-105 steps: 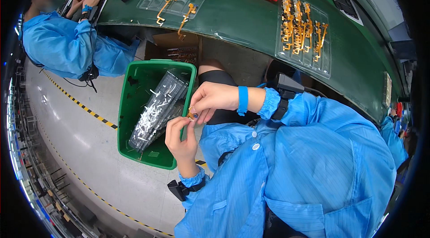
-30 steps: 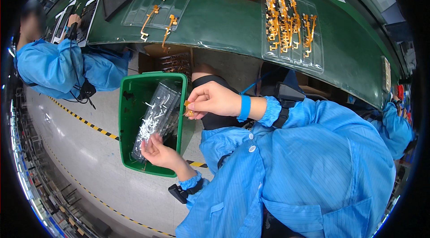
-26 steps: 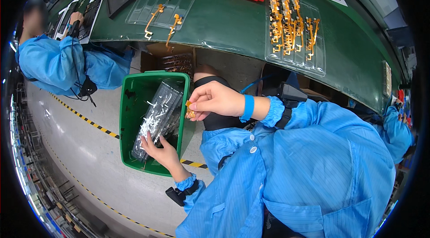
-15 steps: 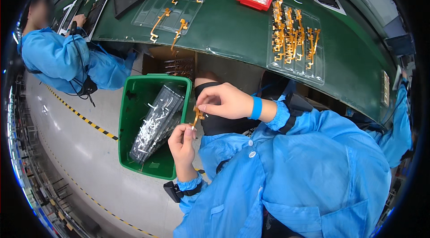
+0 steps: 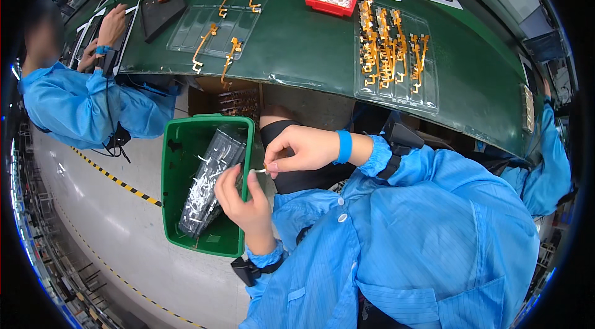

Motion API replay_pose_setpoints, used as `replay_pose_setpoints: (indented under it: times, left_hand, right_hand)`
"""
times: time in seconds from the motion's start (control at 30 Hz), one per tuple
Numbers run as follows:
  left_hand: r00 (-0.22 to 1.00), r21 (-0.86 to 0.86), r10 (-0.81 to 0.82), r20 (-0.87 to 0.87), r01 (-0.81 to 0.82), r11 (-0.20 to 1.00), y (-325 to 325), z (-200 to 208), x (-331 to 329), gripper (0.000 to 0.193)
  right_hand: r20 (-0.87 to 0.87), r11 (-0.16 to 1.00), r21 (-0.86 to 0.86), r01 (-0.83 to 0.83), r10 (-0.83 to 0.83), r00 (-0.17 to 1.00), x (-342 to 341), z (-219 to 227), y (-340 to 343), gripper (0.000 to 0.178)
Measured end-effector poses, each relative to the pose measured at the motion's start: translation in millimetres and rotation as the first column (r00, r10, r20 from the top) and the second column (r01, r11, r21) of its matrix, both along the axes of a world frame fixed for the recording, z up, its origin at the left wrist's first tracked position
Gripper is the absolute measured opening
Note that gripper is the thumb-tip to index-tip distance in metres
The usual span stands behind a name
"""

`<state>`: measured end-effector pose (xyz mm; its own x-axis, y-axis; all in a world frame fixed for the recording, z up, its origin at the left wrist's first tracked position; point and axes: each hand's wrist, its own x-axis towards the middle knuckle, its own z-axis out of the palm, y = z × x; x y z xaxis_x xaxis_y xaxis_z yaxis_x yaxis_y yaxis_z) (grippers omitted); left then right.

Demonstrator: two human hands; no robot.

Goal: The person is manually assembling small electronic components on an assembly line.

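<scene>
Beside the left hand (image 5: 248, 210) stands a green bin (image 5: 175, 186).

Head-worn fisheye, facing down, hands (image 5: 311, 148) near

We seem to be in an electronics workshop: before us a long green workbench (image 5: 297, 47) curves across the far side, bearing a clear tray (image 5: 427, 101) of orange ribbon-like parts (image 5: 368, 44). We see a co-worker (image 5: 68, 106) in a blue smock at left, another blue sleeve (image 5: 548, 168) at right, and black-and-yellow tape (image 5: 116, 176) marking the pale floor (image 5: 111, 208).
</scene>
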<state>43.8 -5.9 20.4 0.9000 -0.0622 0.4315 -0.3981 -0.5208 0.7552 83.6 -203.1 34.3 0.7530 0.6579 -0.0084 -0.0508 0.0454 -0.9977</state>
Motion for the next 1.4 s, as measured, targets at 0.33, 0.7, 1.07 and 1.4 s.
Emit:
replay_pose_setpoints:
  times: [0.33,0.7,1.07,1.4]
  left_hand:
    - [0.994,0.092,0.027,0.107,-0.037,0.995,-14,-15,-13,0.014]
    - [0.656,0.470,0.741,-0.143,-0.614,0.634,114,-75,-6,0.033]
    - [0.732,0.258,0.631,-0.255,-0.578,0.775,91,-62,4,0.033]
    - [0.699,-0.819,-0.565,-0.438,-0.052,0.572,22,-37,-15,0.023]
  right_hand:
    - [0.672,0.948,-0.203,0.246,-0.047,0.739,-8,-7,12,0.018]
    - [0.236,0.975,-0.029,0.222,-0.209,0.949,-9,-7,4,0.014]
    - [0.012,0.994,0.075,0.080,-0.081,0.997,-5,-2,12,0.016]
    - [0.019,0.990,0.075,0.119,-0.121,0.993,-11,-2,-7,0.018]
